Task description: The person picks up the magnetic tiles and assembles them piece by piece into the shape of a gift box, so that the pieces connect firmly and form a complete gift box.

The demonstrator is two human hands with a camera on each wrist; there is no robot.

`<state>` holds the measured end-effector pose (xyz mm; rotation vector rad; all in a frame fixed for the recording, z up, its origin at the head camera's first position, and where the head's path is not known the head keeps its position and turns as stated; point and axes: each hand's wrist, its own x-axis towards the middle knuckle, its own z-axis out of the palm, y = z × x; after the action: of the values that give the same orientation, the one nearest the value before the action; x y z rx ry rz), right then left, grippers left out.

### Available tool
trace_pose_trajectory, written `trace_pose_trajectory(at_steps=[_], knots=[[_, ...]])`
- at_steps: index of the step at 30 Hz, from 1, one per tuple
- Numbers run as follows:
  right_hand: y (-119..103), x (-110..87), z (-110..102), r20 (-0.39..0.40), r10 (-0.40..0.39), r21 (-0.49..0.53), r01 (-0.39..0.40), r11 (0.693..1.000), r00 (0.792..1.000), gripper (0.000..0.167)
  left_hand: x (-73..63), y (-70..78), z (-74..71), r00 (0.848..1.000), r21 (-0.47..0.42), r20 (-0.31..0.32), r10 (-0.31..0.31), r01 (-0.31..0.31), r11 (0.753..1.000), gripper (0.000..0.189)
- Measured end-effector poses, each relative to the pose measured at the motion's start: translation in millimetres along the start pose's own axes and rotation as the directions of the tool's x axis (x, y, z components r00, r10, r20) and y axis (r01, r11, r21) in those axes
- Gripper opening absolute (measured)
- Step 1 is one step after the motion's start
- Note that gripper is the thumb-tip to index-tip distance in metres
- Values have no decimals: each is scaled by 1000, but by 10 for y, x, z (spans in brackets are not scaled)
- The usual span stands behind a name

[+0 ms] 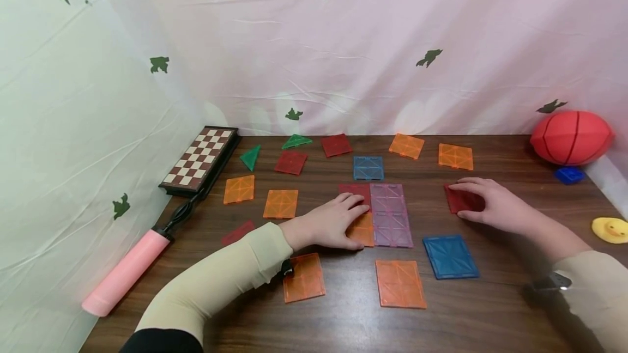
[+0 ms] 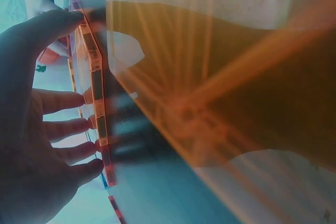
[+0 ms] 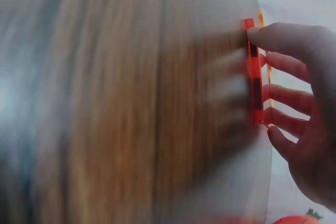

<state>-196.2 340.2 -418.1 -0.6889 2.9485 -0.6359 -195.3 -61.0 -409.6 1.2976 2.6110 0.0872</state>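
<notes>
My left hand (image 1: 330, 223) rests over an orange magnetic tile (image 1: 364, 230) and a red magnetic tile (image 1: 357, 189), its fingers spread across them and the thumb at the near edge. Those two sit flush against the left side of a purple panel (image 1: 391, 215). To the right, my right hand (image 1: 493, 204) pinches another red magnetic tile (image 1: 455, 200) between thumb and fingers; the right wrist view shows this red tile (image 3: 255, 77) edge-on. Under my left forearm lies a loose orange tile (image 1: 306, 282), large and close in the left wrist view.
Nearer me are an orange tile (image 1: 401, 283) and a blue tile (image 1: 450, 256). Several more tiles lie toward the back, including a blue one (image 1: 368, 168). A chessboard (image 1: 201, 157) and pink pump (image 1: 127, 271) are left; a red ball (image 1: 571, 138) and yellow duck (image 1: 610, 230) right.
</notes>
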Motion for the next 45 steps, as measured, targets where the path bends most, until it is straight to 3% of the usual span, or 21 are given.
trace_pose_trajectory(at_steps=[8, 20, 30, 34, 38, 45], knots=[[-179, 130, 75, 30, -35, -13, 35, 999, 999, 67, 8, 5, -1, 1000, 16, -5, 11, -11, 1000, 87], [-464, 386, 221, 10, -127, -31, 127, 991, 992, 62, 9, 2, -17, 1000, 20, -2, 7, -7, 1000, 87], [-562, 476, 270, 32, -132, -14, 133, 991, 991, 60, -10, 14, -30, 1000, 27, -6, 17, -17, 999, 86], [-540, 460, 286, 25, -140, -2, 140, 990, 990, 61, -13, 13, -21, 1000, 31, -6, 19, -19, 999, 85], [-528, 387, 273, -36, -182, 20, 183, 983, 983, 58, -3, 7, -6, 1000, 35, 0, 17, -17, 999, 86], [-610, 58, 177, -123, -260, 25, 265, 964, 958, 49, 10, 9, -2, 1000, 24, -2, 10, -9, 1000, 87]])
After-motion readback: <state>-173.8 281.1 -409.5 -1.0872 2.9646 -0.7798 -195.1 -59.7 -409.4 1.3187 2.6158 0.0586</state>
